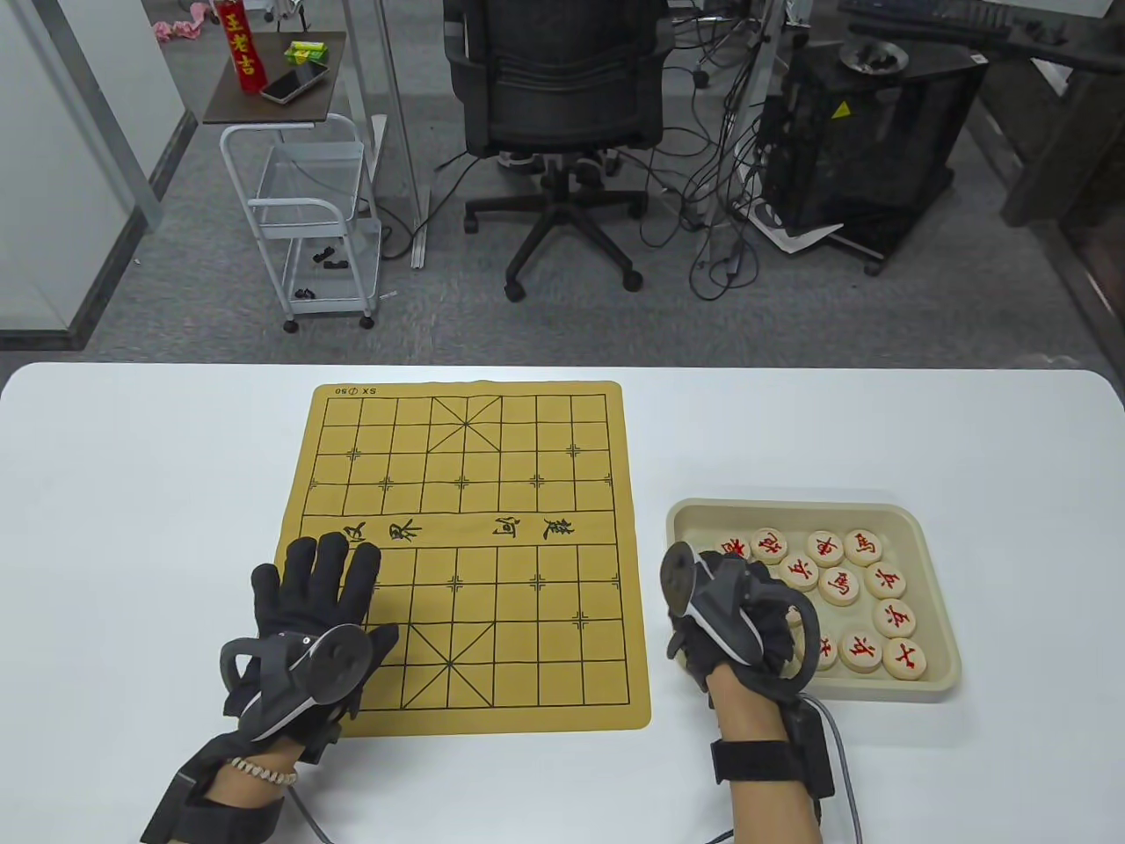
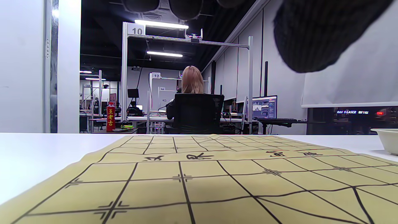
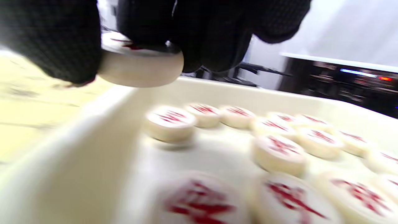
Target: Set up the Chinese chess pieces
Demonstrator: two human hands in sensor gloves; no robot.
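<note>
the first placement is in hand: a red-marked piece (image 3: 140, 67) is pinched in the right hand (image 1: 734, 620) above the tray (image 1: 932, 563), at three o'clock of the board (image 1: 466, 554). the left hand (image 1: 308, 615) lies flat, fingers released, on the board's seven o'clock corner. next, the piece is to be carried to a near-row point.

table (image 1: 132, 492): smooth white top, faint sheen
board (image 1: 492, 694): thin tan mat, matt, soft-looking, edges slightly wavy, printed black lines
tray (image 1: 940, 563): cream plastic, smooth, dull finish
pieces (image 1: 839, 586): pale wood-like discs, smooth, lightly glossy, red painted characters
left hand (image 1: 316, 607): black knit cloth glove, matt, fine weave
right hand (image 1: 747, 624): same black knit, dotted texture on fingers (image 3: 53, 46)
trackers (image 1: 334, 655): grey hard plastic, satin
chair (image 1: 554, 79): black mesh back, plastic base
</note>
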